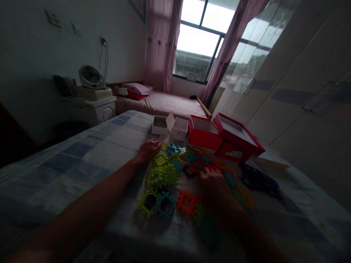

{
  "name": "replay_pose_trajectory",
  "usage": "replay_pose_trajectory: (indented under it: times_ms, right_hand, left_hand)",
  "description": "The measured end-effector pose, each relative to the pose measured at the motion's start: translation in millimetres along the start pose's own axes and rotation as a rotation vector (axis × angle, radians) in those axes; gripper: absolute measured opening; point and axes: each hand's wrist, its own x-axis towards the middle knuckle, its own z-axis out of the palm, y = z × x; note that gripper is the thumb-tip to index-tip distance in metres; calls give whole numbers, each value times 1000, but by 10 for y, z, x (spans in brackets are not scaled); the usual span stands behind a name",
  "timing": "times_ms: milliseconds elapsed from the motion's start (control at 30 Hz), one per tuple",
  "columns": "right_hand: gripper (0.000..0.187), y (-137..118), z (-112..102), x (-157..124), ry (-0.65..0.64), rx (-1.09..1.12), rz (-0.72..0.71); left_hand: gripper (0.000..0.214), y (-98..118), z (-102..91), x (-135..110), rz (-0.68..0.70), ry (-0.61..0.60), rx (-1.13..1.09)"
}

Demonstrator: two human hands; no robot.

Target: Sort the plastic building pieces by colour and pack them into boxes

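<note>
My left hand [150,149] rests at the left side of a pile of plastic interlocking blocks, its fingers curled inward. What it holds, if anything, is hidden. Beside it lie yellow-green blocks [161,177] and a few blue ones. My right hand [213,180] reaches over the right part of the pile, fingers bent down by the red blocks [210,166]; its fingertips are hard to make out in the dim light. Nearer to me, a yellow-green square frame block [149,202] touches a teal frame block [166,205]. An orange-red block [187,203] lies to their right.
Behind the pile stand an open white box [179,128], an open red box [204,137] and a tilted red-rimmed box [238,140]. A dark tangled bundle [259,180] lies at the right on the checked bedcover [90,153]. Wardrobe doors [296,91] rise along the right.
</note>
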Motion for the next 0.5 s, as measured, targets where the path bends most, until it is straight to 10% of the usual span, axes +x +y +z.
replay_pose_trajectory:
  times_ms: [500]
  right_hand:
    - [25,-158,-49,108,15,348,-33]
  left_hand:
    - [38,-13,11,18,18,-12,32]
